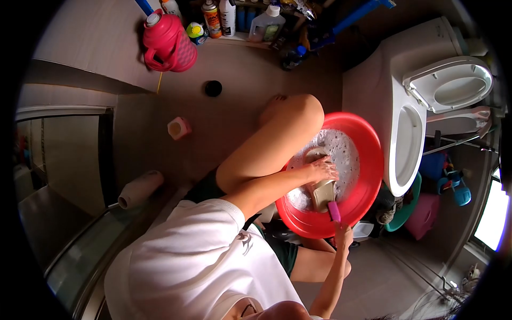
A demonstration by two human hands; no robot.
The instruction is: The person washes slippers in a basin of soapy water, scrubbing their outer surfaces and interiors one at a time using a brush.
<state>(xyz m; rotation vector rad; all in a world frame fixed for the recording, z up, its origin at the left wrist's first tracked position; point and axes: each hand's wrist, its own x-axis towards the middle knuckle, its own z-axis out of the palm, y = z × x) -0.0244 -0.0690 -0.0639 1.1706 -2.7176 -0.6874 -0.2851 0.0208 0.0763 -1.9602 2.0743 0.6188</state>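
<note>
Head view: rests left hand (324,169) on beige shoe (323,196), with fingers partly spread and slightly bent, wet with suds (346,154). Covers the middle of the shoe from above; cannot tell the firmness of the hold. Has the shoe inside red basin (370,181), amid the suds and toward the lower rim. Grips pink brush (334,212) in right hand (344,234), with fingers closed round the handle, at the basin's lower edge. Points the brush inward at the shoe's lower end; cannot tell touching from mere overlap. Sits low, with bare knee (309,109) bent beside the basin. Has toilet (386,106) just to the right of the basin, with lid up, and green tub (409,210) near the toilet's lower end. Has red flask (173,40) well apart, at upper left, and black cap (213,88) on floor (240,69) between flask and knee.
</note>
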